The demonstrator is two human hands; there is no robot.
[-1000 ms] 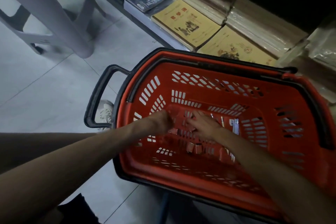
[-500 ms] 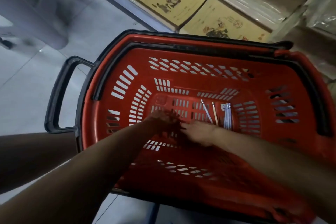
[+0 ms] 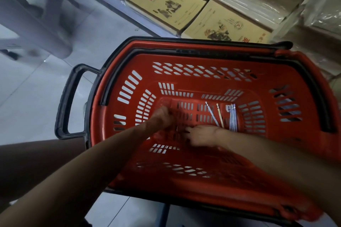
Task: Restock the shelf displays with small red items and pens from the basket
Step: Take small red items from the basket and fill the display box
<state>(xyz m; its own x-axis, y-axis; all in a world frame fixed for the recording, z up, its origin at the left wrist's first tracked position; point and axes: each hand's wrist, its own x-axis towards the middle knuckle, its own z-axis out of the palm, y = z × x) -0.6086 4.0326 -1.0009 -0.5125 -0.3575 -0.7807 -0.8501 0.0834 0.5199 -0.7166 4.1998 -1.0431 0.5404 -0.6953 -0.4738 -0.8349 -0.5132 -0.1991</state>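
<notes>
Left hand (image 3: 162,118) and right hand (image 3: 201,134) are held on the floor of the basket (image 3: 203,55). Left is curled, right flatter; no pinch can be confirmed. Red items are not resolved. Pens (image 3: 233,118) are noted beside the right hand, not yet picked; restocking is judged incomplete.

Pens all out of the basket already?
No: several pens lie on the floor of the basket, just past the right hand.
</notes>
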